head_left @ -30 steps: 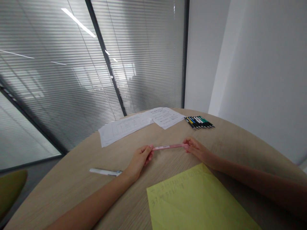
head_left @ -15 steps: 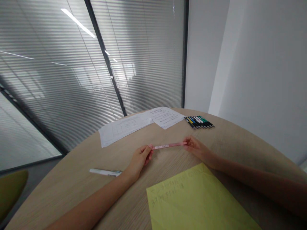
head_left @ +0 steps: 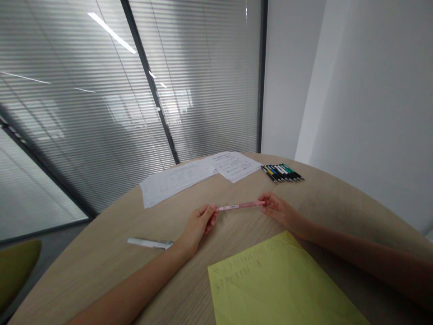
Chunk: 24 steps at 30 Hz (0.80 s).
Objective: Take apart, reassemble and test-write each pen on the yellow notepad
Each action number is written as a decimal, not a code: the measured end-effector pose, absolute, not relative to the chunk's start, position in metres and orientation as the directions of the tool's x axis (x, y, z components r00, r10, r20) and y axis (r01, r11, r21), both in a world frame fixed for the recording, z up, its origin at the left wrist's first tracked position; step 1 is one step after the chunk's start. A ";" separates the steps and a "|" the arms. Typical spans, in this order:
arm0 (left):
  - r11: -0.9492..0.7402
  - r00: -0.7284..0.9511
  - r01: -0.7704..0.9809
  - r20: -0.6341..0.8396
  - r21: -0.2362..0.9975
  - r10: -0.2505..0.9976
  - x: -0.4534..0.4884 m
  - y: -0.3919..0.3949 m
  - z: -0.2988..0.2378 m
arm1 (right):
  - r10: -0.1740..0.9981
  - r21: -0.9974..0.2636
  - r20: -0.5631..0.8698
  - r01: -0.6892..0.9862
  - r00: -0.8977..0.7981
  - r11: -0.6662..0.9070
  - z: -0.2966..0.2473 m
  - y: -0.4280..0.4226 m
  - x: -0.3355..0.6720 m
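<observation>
A slim pink pen (head_left: 238, 206) with a pale label is held level just above the table, stretched between both hands. My left hand (head_left: 202, 221) pinches its left end between thumb and fingers. At the opposite end, the fingers of my right hand (head_left: 273, 206) close on the tip. Beside my left wrist lies a white pen (head_left: 149, 243), its right end close to the forearm. A yellow sheet of paper (head_left: 270, 280) with handwritten numbers rests in front of me, below the pink pen.
The round wooden table (head_left: 111, 266) carries white printed sheets (head_left: 179, 179) at its far side. Several pens (head_left: 282, 173) lie in a row near the back right. A green chair (head_left: 16, 266) stands at lower left, and a glass partition with blinds (head_left: 209, 81) rises behind.
Both hands keep the pink pen in nearly the same place. The whole view has shifted very slightly; nothing has been picked up or let go.
</observation>
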<state>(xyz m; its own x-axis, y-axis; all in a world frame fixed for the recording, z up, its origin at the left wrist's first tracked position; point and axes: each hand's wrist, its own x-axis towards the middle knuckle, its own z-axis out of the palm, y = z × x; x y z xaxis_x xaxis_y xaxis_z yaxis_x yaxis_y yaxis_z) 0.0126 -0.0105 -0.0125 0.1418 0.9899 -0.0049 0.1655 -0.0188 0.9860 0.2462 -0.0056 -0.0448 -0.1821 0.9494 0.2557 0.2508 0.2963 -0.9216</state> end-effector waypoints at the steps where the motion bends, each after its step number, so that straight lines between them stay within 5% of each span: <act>1: -0.021 0.144 0.162 -0.003 0.987 0.990 0.013 -0.011 -0.012 | 0.950 -0.925 0.252 0.242 -0.182 0.292 -0.046 -0.005 0.246; 9: -0.031 0.149 0.177 0.004 0.984 0.989 0.013 -0.011 -0.011 | 0.931 -0.827 0.313 0.428 -0.185 0.363 -0.046 -0.006 0.254; 16: -0.030 0.151 0.171 0.003 0.985 0.989 0.012 -0.010 -0.013 | 0.960 -0.923 0.233 0.274 -0.158 0.269 -0.041 -0.008 0.248; 24: -0.026 0.146 0.186 -0.001 0.982 0.989 0.013 -0.011 -0.012 | 0.939 -0.866 0.299 0.367 -0.170 0.341 -0.045 -0.006 0.252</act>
<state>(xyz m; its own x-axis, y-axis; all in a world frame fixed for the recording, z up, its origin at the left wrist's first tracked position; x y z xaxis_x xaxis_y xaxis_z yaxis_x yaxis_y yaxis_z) 0.0129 -0.0110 -0.0117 0.1465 0.9892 -0.0013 0.1858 -0.0262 0.9822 0.2523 -0.0056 -0.0453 -0.1695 0.9392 0.2985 0.3666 0.3413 -0.8655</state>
